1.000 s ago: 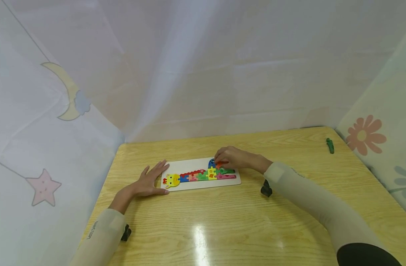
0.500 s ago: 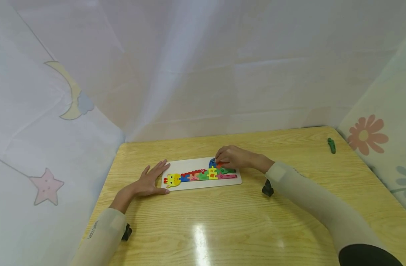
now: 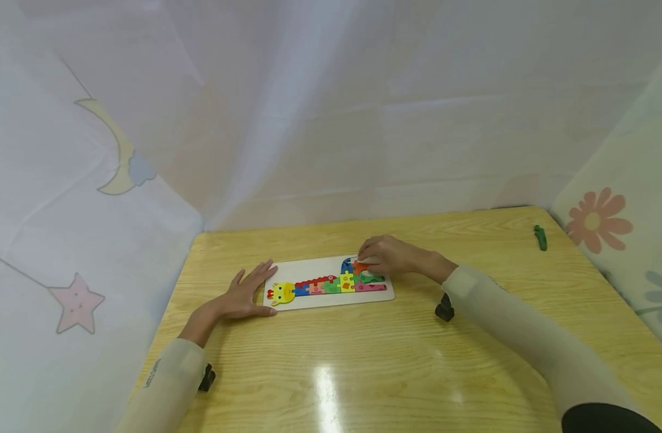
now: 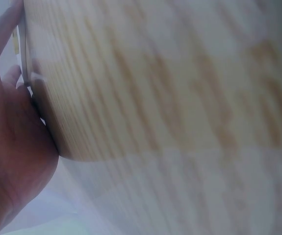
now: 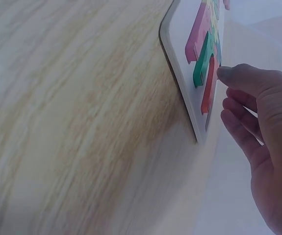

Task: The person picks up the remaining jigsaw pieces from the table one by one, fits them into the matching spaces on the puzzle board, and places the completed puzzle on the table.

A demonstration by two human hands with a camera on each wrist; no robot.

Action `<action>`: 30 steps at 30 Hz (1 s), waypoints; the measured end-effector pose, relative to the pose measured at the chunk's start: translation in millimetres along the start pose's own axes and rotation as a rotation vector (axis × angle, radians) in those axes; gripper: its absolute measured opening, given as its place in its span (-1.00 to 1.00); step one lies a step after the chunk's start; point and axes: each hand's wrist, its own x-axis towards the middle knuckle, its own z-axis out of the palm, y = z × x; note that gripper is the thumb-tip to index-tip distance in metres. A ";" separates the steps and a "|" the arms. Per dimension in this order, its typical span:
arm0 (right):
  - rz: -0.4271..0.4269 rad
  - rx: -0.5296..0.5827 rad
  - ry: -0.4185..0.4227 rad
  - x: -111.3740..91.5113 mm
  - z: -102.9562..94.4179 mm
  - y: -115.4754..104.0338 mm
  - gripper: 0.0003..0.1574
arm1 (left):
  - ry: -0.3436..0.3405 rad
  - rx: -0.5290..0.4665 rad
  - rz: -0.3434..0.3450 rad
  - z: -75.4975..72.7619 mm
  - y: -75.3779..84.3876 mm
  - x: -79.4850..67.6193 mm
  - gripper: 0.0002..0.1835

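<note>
A white puzzle board (image 3: 304, 268) lies on the table with a colourful giraffe puzzle (image 3: 331, 285) in it, the yellow head at left and the legs at right. My left hand (image 3: 242, 296) rests at the board's left end, fingers spread and thumb along its near corner. In the left wrist view, the hand (image 4: 13, 132) is partly cut off. My right hand (image 3: 387, 255) is over the rear legs, its thumb by the orange leg piece (image 3: 359, 266). In the right wrist view, that orange piece (image 5: 209, 88) sits in the board, and the loosely bent fingers enclose nothing visible; the index finger is hidden.
A small green object (image 3: 540, 237) lies near the table's far right corner. Printed cloth walls (image 3: 417, 138) stand along the back and both sides of the wooden table (image 3: 396, 361). A dark wrist device (image 3: 445, 308) hangs under the right forearm.
My right hand has shifted a little to the right, so more of the orange and blue pieces shows. My left hand has stayed on the board's left end, and the board has not moved.
</note>
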 end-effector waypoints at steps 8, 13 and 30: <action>0.037 0.027 0.048 -13.2 -6.6 1.2 -0.58 | -0.009 0.007 0.001 0.5 0.3 0.2 0.20; 0.029 0.012 0.074 -20.8 -10.4 4.3 -0.55 | -0.007 -0.001 0.006 -0.2 -0.1 0.8 0.19; 0.073 -0.039 0.136 -55.7 -21.4 9.8 -0.51 | -0.018 -0.010 0.000 -1.5 0.4 1.0 0.20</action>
